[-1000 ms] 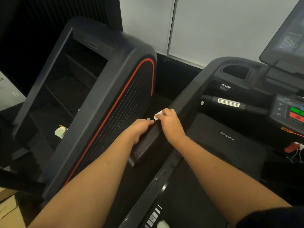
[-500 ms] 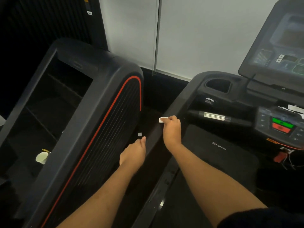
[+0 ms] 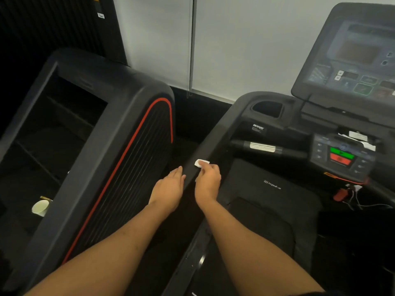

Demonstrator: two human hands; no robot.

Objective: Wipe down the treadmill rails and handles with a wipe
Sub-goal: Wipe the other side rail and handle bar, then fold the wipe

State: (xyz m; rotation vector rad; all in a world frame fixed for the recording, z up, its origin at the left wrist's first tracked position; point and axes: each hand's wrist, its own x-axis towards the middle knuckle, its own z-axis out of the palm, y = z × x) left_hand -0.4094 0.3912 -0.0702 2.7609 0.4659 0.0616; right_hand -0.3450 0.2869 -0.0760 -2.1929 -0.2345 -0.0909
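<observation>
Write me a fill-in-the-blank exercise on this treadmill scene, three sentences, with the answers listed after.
1. The white wipe is pressed to the side rail by the ____ hand.
2. The left hand, open, holds ____.
3. On the control panel, the button directly above the red one is ____.

Answers: right; nothing; green

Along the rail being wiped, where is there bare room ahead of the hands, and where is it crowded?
The rail is bare from the wipe up to the cup holder. The dark gap between the rail and the red-trimmed machine looks open for a hand. It is crowded at the right hand and left hand, and around the grip bar and button panel.
</observation>
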